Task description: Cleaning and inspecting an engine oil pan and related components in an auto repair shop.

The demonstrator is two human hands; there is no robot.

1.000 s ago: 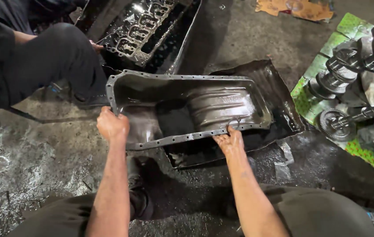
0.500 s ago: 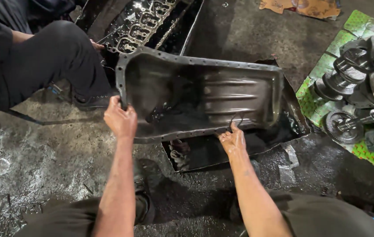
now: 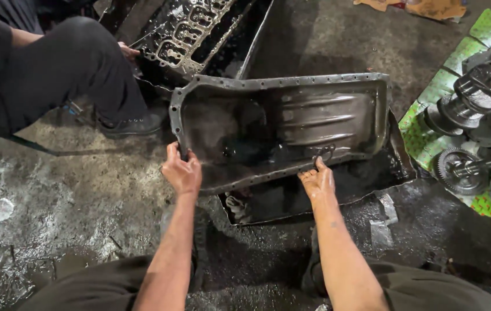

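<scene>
While the left hand (image 3: 182, 171) clenches the near-left corner of the oily black oil pan (image 3: 291, 124), the right hand (image 3: 318, 181) grips its near flange, holding the pan tilted up over a dark metal tray (image 3: 372, 178) on the wet floor (image 3: 55, 201). Beyond it lies an engine block (image 3: 193, 34) beside a crouching person's leg (image 3: 78, 63), and to the right a crankshaft (image 3: 476, 86) rests on a green sheet (image 3: 424, 138).

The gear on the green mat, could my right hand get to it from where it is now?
Probably yes. The right hand grips the oil pan rim, and the gear lies off to its right with only oily floor between; it must let go first.
</scene>
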